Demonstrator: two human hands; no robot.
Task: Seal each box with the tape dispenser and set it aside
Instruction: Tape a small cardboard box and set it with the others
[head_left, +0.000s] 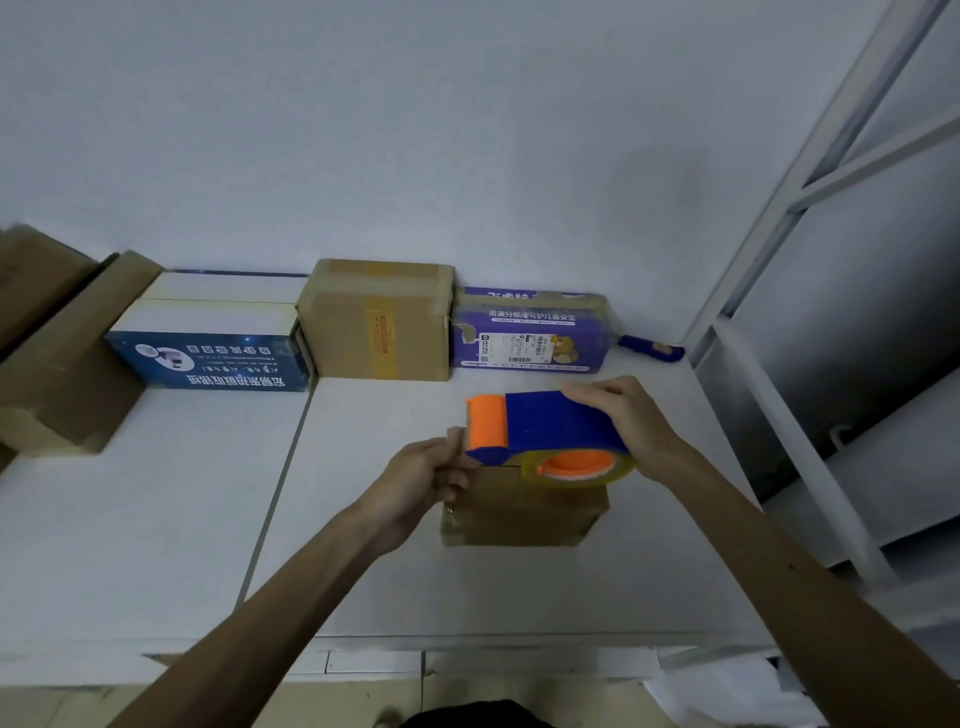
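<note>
The tape dispenser, blue with an orange head and a roll of clear tape on an orange core, is held just above a small cardboard box that sits on the white surface in front of the person. The right hand grips the dispenser's blue body from its rear end, fingers wrapped over the top. The left hand is at the box's left top edge, right under the orange head, with its fingers curled and thumb up. Whether it pinches the free end of the tape or only steadies the box cannot be told.

This box looks to be at the start of its strip; no fresh tape is clearly visible across its lid.

Well apart, against the wall, stand a brown taped box, a purple printed box with tape over its top, and a blue-and-white box, probably the ones already set aside. More cardboard boxes lie at the far left.
</note>
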